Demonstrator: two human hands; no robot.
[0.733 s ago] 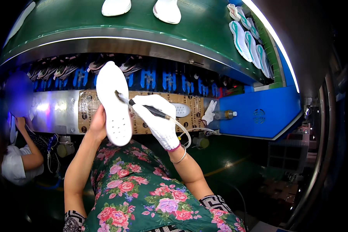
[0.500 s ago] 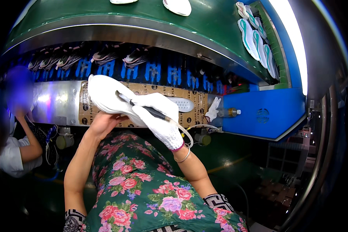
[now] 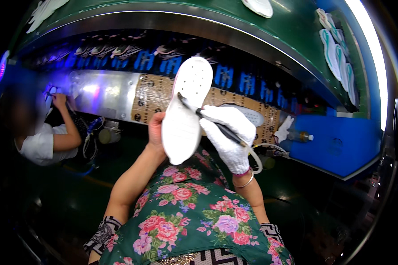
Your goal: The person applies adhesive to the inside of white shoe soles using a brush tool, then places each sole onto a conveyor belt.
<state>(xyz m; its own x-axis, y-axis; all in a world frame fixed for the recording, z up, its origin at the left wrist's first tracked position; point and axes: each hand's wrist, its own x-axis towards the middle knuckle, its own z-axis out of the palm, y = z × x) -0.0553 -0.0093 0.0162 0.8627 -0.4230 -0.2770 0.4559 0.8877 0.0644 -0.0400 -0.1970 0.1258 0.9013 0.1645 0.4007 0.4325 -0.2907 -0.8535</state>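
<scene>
My bare left hand [image 3: 156, 134] grips a white shoe sole [image 3: 181, 137] by its left edge. The sole stands lengthwise in front of me, its inner face with small holes at the far end turned up. In my right hand [image 3: 234, 141], which wears a white knit glove, is a brush [image 3: 191, 105] with a black handle and a pale hose running from its rear end. Its dark bristles meet the sole near the middle. Beyond my right hand, a grey-white sole with dots [image 3: 253, 116] lies on the cardboard sheet [image 3: 152, 95], partly hidden by the glove.
A green conveyor belt [image 3: 199, 15] crosses the far side, with teal-edged soles [image 3: 329, 51] standing at its right. Below it, shoe uppers [image 3: 126, 49] hang in a row. A white glove [image 3: 284, 129] and a clear bottle [image 3: 300, 136] lie rightward. A co-worker's arm [image 3: 66, 126] is at left.
The sole has turned from slanting leftward to nearly upright in view, its inner face now toward me. The brush tip remains near its middle. My view has shifted left.
</scene>
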